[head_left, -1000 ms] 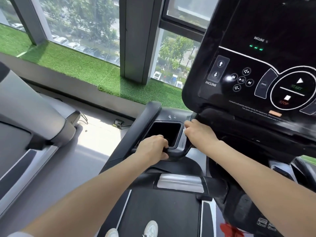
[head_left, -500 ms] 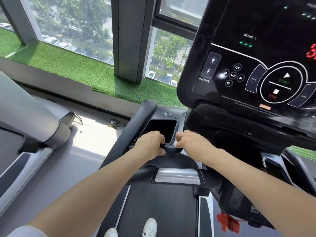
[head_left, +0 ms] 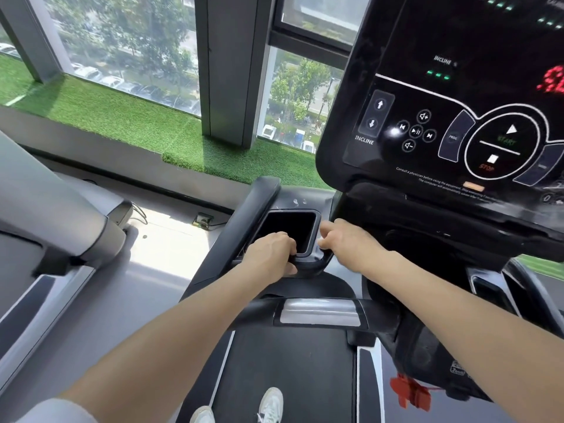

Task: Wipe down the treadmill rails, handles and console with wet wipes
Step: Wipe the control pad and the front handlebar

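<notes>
A black treadmill (head_left: pixel 305 377) fills the view from a person standing on its belt. Its console (head_left: pixel 457 117), a dark sloped panel with lit buttons and red digits, rises above and to the right of both hands. Just below the hands runs a crossbar handle (head_left: pixel 320 312) with a silver grip plate. Between the hands sits a dark rectangular cup holder (head_left: pixel 290 227) set into the treadmill's left side.

The left hand (head_left: pixel 271 254) is curled over the near rim of the cup holder, gripping it. The right hand (head_left: pixel 345 239) has its fingers curled at the holder's right edge; a sliver of white shows under them, perhaps a wipe, but too little is visible to be sure.

Beyond the hands lie a strip of green turf (head_left: pixel 122 123) and windows. Two white shoes (head_left: pixel 268 404) show below the hands.
</notes>
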Demonstrator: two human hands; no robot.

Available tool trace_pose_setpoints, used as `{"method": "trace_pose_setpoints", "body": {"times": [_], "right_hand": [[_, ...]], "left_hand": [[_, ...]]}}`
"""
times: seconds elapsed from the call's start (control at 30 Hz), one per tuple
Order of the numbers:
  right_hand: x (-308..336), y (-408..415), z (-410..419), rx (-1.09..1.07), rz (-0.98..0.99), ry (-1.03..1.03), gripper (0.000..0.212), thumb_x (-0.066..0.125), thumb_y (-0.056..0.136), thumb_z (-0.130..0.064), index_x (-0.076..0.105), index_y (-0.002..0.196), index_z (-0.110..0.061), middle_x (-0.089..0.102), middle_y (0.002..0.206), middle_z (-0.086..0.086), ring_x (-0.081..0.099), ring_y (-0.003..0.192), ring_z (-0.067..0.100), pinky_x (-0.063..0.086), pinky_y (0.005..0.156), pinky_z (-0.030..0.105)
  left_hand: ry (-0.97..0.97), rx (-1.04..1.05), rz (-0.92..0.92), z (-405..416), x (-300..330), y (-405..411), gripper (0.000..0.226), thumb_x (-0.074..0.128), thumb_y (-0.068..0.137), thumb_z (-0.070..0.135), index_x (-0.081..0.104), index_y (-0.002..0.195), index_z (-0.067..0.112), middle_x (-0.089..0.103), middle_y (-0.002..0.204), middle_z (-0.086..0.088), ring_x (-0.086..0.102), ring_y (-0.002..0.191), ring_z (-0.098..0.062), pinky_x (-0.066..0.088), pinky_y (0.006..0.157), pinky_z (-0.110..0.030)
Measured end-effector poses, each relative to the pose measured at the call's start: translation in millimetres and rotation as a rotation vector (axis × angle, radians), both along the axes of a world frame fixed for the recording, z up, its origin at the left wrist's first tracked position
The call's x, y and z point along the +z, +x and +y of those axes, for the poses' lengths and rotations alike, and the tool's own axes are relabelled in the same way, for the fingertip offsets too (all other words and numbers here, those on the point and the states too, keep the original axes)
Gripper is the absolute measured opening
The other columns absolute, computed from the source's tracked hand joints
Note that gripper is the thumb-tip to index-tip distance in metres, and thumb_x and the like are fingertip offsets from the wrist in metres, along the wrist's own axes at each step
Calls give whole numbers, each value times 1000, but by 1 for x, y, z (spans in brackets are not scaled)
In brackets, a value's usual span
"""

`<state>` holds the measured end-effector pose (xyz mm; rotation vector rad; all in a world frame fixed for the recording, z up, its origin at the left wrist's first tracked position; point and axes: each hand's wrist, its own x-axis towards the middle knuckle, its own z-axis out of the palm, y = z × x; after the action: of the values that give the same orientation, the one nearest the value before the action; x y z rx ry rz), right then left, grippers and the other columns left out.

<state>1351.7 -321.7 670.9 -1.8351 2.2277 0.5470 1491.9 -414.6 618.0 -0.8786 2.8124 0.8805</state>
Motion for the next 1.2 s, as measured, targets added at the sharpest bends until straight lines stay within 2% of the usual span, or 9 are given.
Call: {"method": "trace_pose_setpoints", "body": {"times": [0.2, 0.33, 0.47, 0.53, 0.57, 0.67, 0.87, 1.07, 1.2], "right_hand": [[-8, 7, 22, 8, -116, -61, 20, 50, 93, -3, 65, 104, -10, 37, 95, -5, 43, 84, 19, 38, 66, 31], [-3, -5, 37, -294, -240, -227, 19, 47, 96, -9, 65, 100, -6, 45, 95, -1, 53, 85, 23, 39, 66, 32], [3, -22, 45, -668, -124, -422, 32, 46, 92, 1, 36, 66, -14, 54, 91, 12, 56, 85, 32, 42, 64, 33], [1, -24, 44, -708, -53, -420, 24, 46, 93, 1, 45, 72, -11, 52, 96, 14, 56, 96, 34, 43, 67, 34], [0, -25, 42, -721, -32, -410, 12, 46, 95, -4, 54, 86, -5, 52, 99, 14, 55, 101, 34, 42, 68, 35], [-5, -25, 36, -728, -15, -352, 24, 41, 98, -11, 55, 113, 0, 49, 107, 13, 52, 110, 33, 44, 78, 39], [-4, -15, 26, -603, -16, -294, 20, 45, 87, 11, 55, 94, -4, 42, 110, 10, 47, 109, 30, 45, 79, 38], [-22, -7, 10, -506, -107, -206, 17, 40, 87, 5, 38, 88, -12, 35, 98, 4, 51, 100, 30, 36, 68, 35], [-13, -10, 23, -485, 1, -223, 21, 42, 86, 10, 51, 91, -9, 37, 107, 5, 42, 105, 25, 40, 70, 35]], "left_hand": [[-37, -25, -34, 1, 2, -2, 40, 69, 85, 30, 59, 121, 17, 55, 120, -3, 53, 111, -26, 45, 88, -35], [-87, -54, -18, 4, 9, -11, 37, 64, 88, 36, 60, 118, 15, 54, 118, -3, 53, 110, -27, 47, 87, -38], [-68, -64, 79, 16, 12, -25, 42, 66, 86, 37, 58, 120, 14, 49, 118, -2, 51, 110, -25, 47, 84, -38], [-59, -80, 79, 19, 10, -30, 49, 67, 85, 37, 55, 126, 14, 48, 118, -2, 49, 111, -24, 48, 86, -41], [-56, -85, 77, 19, 8, -31, 51, 68, 84, 38, 54, 127, 14, 48, 118, -2, 49, 112, -23, 48, 87, -41], [-47, -82, 89, 17, 5, -31, 52, 69, 83, 37, 54, 127, 13, 48, 117, -2, 49, 110, -23, 47, 87, -41], [-42, -94, 105, 20, -1, -30, 43, 68, 85, 35, 58, 119, 12, 46, 110, -1, 53, 100, -24, 48, 80, -39], [-58, -101, 108, 20, -1, -30, 38, 68, 85, 35, 59, 113, 11, 45, 106, -1, 53, 95, -22, 45, 71, -35], [-51, -106, 108, 19, -1, -30, 40, 67, 86, 34, 58, 117, 11, 44, 109, -1, 54, 99, -23, 45, 72, -35]]}}
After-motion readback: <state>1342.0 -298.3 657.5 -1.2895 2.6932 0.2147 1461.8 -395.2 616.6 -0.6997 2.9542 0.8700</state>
